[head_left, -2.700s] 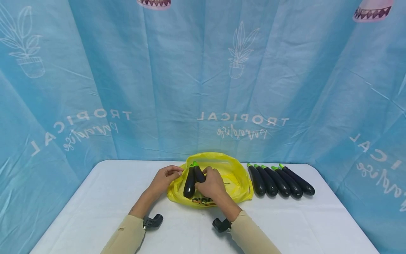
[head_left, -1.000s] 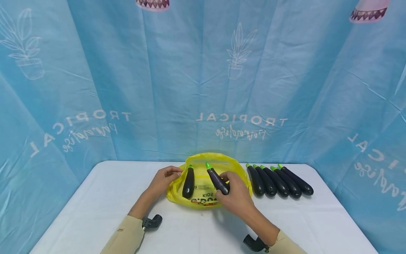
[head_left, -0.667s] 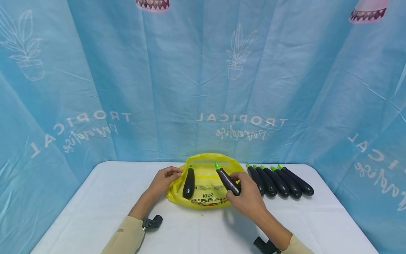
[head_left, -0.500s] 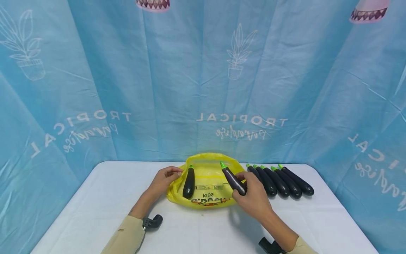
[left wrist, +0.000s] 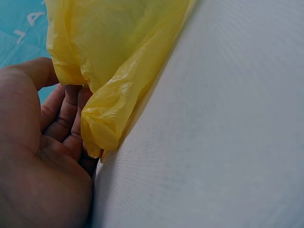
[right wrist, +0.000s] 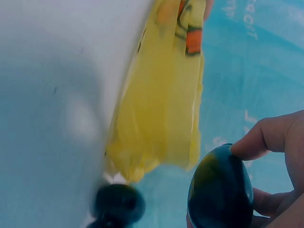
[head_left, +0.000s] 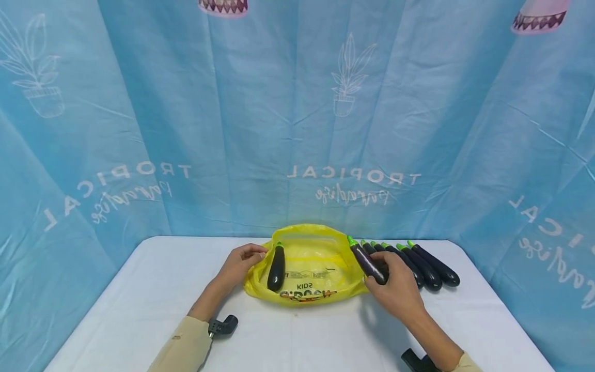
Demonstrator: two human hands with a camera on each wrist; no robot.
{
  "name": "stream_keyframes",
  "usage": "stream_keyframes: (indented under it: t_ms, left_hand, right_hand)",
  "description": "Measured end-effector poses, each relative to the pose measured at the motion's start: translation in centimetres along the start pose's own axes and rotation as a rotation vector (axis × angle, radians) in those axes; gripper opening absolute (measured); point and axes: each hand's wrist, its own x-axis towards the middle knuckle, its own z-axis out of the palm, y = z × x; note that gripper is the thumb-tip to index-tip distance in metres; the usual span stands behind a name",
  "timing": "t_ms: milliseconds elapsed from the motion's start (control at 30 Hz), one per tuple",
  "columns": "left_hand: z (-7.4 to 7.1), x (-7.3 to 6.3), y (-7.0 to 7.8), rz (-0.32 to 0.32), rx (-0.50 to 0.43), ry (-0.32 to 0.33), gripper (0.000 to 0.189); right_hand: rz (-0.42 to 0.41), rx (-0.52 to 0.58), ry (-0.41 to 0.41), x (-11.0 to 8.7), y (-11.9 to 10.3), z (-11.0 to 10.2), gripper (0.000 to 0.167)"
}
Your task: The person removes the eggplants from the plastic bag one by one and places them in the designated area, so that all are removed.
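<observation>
My right hand (head_left: 396,287) grips a dark eggplant (head_left: 367,263) with a green stem, raised just past the right rim of the yellow plastic bag (head_left: 344,295). The eggplant's rounded end shows close up in the right wrist view, thumb against it. At the bag's left side, my left hand (head_left: 239,264) pinches its edge; in the left wrist view the thumb and fingers (left wrist: 59,118) meet the crumpled yellow film (left wrist: 111,107). Inside the open bag one eggplant (head_left: 277,268) lies along the left. Printed lettering shows on the bag's inner front.
Several eggplants (head_left: 434,263) lie side by side on the white table (head_left: 297,341) right of the bag, partly hidden by my right hand. A blue printed curtain (head_left: 260,129) stands behind and at both sides. Each wrist carries a black camera mount (head_left: 224,325).
My right hand has lifted one eggplant out of the bag and carried it right, past the rim toward the row. One eggplant stays inside. My left hand has kept its place.
</observation>
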Motion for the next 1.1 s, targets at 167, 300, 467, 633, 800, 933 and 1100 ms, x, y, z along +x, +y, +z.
stream_keyframes:
  t_ms: [167,300,467,633,800,933,1100]
  left_hand:
    - [-0.2,-0.2,0.0,0.004,0.009,0.005,0.024]
    - [-0.3,-0.3,-0.1,0.003,0.013,0.012,0.025]
    - [-0.3,-0.3,-0.1,-0.002,0.008,0.013,0.025]
    - [-0.1,-0.2,0.0,-0.004,0.008,0.010,0.024]
    - [0.0,-0.3,0.0,0.005,0.007,0.004,0.024]
    - [0.0,-0.2,0.0,0.006,0.008,-0.003,0.024]
    - [-0.1,-0.1,0.0,0.012,0.003,-0.010,0.024]
  right_hand:
    - [0.001,-0.026,0.028,0.3,1.3,-1.0,0.047]
    - [0.023,-0.041,0.027,0.6,2.0,-1.9,0.047]
    - [0.049,-0.049,0.036,0.9,2.8,-2.8,0.048]
    - [0.032,-0.064,0.076,1.4,4.0,-3.4,0.049]
    - [0.004,-0.095,0.124,1.8,5.7,-3.8,0.048]
    - [-0.005,-0.124,0.146,2.2,7.1,-4.3,0.049]
    - [0.002,-0.138,0.161,2.6,8.5,-5.1,0.048]
